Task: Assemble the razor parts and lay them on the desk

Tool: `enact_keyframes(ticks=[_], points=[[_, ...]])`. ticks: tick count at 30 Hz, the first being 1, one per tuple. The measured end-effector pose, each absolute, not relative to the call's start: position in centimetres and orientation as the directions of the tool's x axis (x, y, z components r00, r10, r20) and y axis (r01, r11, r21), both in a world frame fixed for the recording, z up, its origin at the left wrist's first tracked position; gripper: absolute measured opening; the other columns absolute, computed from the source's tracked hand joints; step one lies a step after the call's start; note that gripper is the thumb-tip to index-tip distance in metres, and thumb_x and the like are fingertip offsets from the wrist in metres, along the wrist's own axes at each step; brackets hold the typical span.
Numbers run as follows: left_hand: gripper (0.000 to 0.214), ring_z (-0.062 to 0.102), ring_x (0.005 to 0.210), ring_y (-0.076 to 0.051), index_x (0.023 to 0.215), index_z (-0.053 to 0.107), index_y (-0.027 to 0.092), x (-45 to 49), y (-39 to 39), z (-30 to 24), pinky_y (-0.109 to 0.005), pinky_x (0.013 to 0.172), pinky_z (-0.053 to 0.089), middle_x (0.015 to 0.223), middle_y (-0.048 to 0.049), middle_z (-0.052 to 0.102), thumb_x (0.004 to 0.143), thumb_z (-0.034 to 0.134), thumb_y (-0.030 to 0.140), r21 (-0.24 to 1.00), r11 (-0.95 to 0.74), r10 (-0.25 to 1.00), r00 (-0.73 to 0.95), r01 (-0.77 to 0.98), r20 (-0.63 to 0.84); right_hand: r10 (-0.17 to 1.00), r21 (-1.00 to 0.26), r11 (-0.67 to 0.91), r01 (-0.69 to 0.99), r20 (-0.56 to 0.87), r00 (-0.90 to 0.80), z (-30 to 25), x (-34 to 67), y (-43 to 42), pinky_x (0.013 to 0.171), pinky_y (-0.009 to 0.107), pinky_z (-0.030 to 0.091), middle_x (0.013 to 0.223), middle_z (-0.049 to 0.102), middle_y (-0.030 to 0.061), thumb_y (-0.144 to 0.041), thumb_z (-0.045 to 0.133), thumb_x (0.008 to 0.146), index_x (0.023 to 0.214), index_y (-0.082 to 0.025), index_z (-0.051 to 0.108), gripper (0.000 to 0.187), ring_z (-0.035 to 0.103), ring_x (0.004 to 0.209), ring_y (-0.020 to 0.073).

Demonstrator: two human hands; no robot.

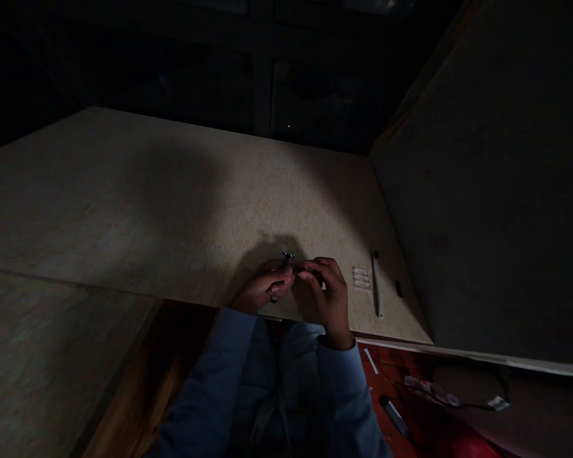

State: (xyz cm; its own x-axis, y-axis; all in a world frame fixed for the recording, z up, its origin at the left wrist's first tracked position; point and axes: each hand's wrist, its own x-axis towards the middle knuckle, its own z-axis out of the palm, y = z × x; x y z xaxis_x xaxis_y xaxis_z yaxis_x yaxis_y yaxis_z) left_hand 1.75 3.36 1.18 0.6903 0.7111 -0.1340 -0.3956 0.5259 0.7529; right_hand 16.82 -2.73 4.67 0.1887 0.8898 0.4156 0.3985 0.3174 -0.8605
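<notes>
My left hand and my right hand meet over the near edge of a large beige particle board. Both are closed in a pinch around a small dark metal fitting whose top sticks up between the fingertips. My left hand also grips a dark piece that shows below its fingers. Blue sleeves cover both forearms. The light is dim and the fitting's shape is hard to make out.
To the right of my hands lie a few small white pieces, a long white stick and a small dark bit. Another board stands upright at right. On the red-brown floor lie a dark tool and packaging.
</notes>
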Motion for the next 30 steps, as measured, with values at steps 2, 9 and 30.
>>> enact_keyframes(ticks=[2, 9, 30], points=[[0.042, 0.021, 0.038, 0.0, 0.096, 0.07, 0.012, 1.8, 3.3, 0.8, -0.016, 0.038, 0.017, 0.052, 0.0085, 0.039, 0.071, 0.08, 0.044, 0.74, 0.513, 0.737, 0.664, -0.434, -0.122, 0.898, -0.881, 0.285, 0.378, 0.384, 0.217, 4.6, 16.7, -2.8, 0.071, 0.033, 0.053, 0.104, 0.062, 0.0064, -0.031, 0.068, 0.087, 0.109, -0.025, 0.07, 0.023, 0.062, 0.086, 0.019], [0.043, 0.024, 0.038, 0.003, 0.104, 0.071, 0.017, 1.9, 3.3, 0.4, -0.016, 0.037, 0.021, 0.073, 0.0025, 0.059, 0.068, 0.084, 0.039, 0.704, 0.473, 0.801, 0.592, -0.529, -0.093, 0.904, -0.901, 0.248, 0.356, 0.347, 0.249, 4.5, 15.6, -2.9, 0.072, 0.033, 0.054, 0.104, 0.064, 0.006, -0.035, 0.072, 0.085, 0.112, -0.025, 0.069, 0.029, 0.062, 0.085, 0.0187], [0.039, 0.026, 0.035, 0.005, 0.101, 0.069, 0.017, 1.4, 3.2, 0.4, -0.016, 0.036, 0.019, 0.083, 0.0016, 0.065, 0.065, 0.08, 0.021, 0.701, 0.509, 0.8, 0.576, -0.5, -0.17, 0.896, -0.867, 0.377, 0.325, 0.43, 0.108, 4.3, 16.0, -2.9, 0.073, 0.031, 0.056, 0.102, 0.063, 0.0047, -0.031, 0.07, 0.088, 0.123, -0.031, 0.069, 0.034, 0.063, 0.085, 0.017]])
